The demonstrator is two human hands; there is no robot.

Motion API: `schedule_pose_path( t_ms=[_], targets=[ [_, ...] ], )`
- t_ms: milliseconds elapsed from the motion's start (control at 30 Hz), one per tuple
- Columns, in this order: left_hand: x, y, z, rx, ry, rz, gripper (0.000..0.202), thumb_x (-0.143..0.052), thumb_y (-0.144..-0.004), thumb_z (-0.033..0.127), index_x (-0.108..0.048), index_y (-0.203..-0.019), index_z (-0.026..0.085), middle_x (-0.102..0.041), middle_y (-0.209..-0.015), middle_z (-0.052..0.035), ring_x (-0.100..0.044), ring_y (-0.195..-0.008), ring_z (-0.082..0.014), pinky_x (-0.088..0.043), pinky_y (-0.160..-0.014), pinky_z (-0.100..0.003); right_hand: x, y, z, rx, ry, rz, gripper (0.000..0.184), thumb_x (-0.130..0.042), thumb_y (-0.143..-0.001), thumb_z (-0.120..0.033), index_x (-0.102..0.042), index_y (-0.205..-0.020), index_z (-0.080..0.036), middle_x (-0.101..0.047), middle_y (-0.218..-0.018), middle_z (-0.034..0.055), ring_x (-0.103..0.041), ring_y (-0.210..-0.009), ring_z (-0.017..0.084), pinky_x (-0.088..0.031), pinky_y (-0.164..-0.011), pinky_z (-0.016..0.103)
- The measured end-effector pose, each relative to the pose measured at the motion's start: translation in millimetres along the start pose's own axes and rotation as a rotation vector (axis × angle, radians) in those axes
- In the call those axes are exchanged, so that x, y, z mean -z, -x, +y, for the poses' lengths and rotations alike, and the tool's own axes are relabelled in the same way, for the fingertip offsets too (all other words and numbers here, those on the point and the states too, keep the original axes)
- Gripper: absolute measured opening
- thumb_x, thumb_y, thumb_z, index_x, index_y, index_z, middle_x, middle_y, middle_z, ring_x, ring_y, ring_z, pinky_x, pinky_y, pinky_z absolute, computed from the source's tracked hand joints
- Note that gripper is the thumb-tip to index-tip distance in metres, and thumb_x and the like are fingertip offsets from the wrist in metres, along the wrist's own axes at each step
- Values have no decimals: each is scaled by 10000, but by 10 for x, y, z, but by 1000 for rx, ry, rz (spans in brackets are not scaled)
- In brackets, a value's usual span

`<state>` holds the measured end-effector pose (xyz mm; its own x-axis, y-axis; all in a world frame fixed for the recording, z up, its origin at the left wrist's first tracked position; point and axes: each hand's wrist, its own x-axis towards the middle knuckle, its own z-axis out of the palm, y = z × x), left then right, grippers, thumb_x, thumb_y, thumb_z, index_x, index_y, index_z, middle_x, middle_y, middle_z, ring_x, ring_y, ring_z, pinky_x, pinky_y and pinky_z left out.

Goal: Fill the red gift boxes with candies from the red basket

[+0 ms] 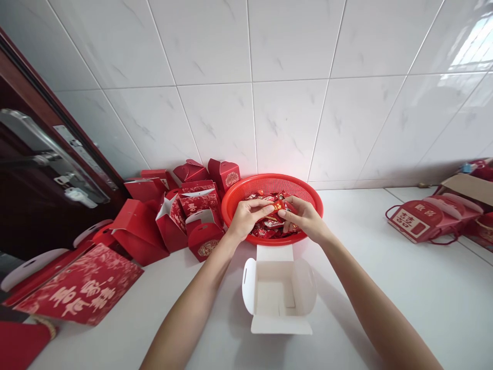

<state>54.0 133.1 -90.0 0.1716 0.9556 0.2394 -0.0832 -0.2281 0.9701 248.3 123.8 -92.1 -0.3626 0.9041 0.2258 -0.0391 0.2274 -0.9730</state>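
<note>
Above a red plastic basket point(271, 178), my left hand point(248, 216) and my right hand point(304, 218) meet at a small red-wrapped candy point(278, 206) with gold marks. Thumb and fingers of each hand are closed on it, one hand at either end. Below them in the basket lies a heap of shiny red wrapped candies point(265, 232), partly covered by my hands. Nearer to me, between my forearms, stands a gift box point(275, 293) with its flaps spread and its white inside showing.
Red gift boxes point(140, 231) crowd the left side, some with raised tops. A larger patterned red box point(80, 293) lies nearer to me. At right are a red handled box point(419, 218) and a brown carton point(466, 185). A tiled wall point(215, 123) rises behind; a dark door point(34, 195) stands left.
</note>
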Motion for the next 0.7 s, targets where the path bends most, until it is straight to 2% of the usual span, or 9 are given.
schedule_pose_path(
  t_ms=[100, 200, 300, 367, 433, 500, 567, 633, 700],
  targets=[
    [1, -17, -26, 15, -12, -17, 387, -924, -603, 465, -838, -854, 184, -804, -890, -75, -723, -964, -285, -549, -952, -416, -19, 1, 5, 4, -22, 92, 414, -809, -774, -558, -585, -854, -220, -572, -544, -60, -554, -435, 124, -382, -442, 249],
    [17, -52, -68, 11, 22, 31, 422, -892, -639, 474, -836, -939, 182, -807, -968, -82, -725, -990, -278, -545, -978, -420, -21, -14, 13, 12, -133, 216, 417, -837, -735, -542, -577, -798, -222, -502, -542, -82, -448, -409, 82, -321, -425, 238],
    [39, -81, -103, 0, -8, 87, 365, -851, -687, 425, -823, -952, 177, -804, -999, -82, -730, -983, -265, -552, -974, -410, -9, -43, 20, 33, -263, 337, 432, -882, -667, -501, -565, -735, -214, -524, -610, -69, -405, -440, 59, -286, -426, 233],
    [42, -83, -109, 18, -142, 59, 257, -829, -705, 336, -817, -906, 175, -806, -995, -82, -733, -987, -265, -559, -953, -389, 1, -58, 25, 40, -314, 394, 417, -899, -637, -472, -589, -742, -212, -560, -663, -56, -403, -469, 57, -277, -431, 229],
    [32, -72, -99, 71, -355, -44, 194, -813, -711, 248, -817, -894, 180, -810, -962, -75, -738, -966, -266, -563, -930, -373, 9, -65, 32, 38, -328, 425, 388, -899, -631, -453, -636, -792, -218, -584, -689, -45, -406, -489, 64, -276, -434, 229],
    [12, -56, -85, 136, -597, -150, 242, -819, -696, 192, -819, -938, 189, -812, -941, -65, -741, -957, -274, -558, -921, -369, 16, -65, 37, 38, -317, 426, 370, -885, -649, -448, -689, -872, -228, -607, -713, -35, -409, -501, 71, -285, -437, 234],
    [-10, -44, -75, 183, -809, -202, 333, -831, -675, 159, -818, -1005, 199, -813, -985, -67, -735, -1007, -291, -545, -932, -365, 21, -61, 38, 42, -300, 410, 372, -864, -677, -448, -726, -951, -237, -615, -725, -29, -405, -499, 75, -289, -435, 240],
    [-26, -39, -71, 232, -935, -223, 387, -827, -679, 144, -815, -1061, 204, -808, -1057, -80, -727, -1064, -303, -538, -935, -355, 23, -55, 32, 42, -293, 396, 385, -851, -692, -446, -743, -1004, -246, -594, -699, -37, -388, -480, 72, -280, -428, 244],
    [-37, -37, -66, 267, -970, -253, 372, -802, -725, 151, -813, -1093, 207, -800, -1118, -89, -725, -1094, -298, -535, -943, -345, 20, -50, 23, 36, -296, 393, 398, -853, -684, -445, -747, -1012, -246, -564, -667, -51, -370, -448, 62, -268, -419, 245]
  ],
)
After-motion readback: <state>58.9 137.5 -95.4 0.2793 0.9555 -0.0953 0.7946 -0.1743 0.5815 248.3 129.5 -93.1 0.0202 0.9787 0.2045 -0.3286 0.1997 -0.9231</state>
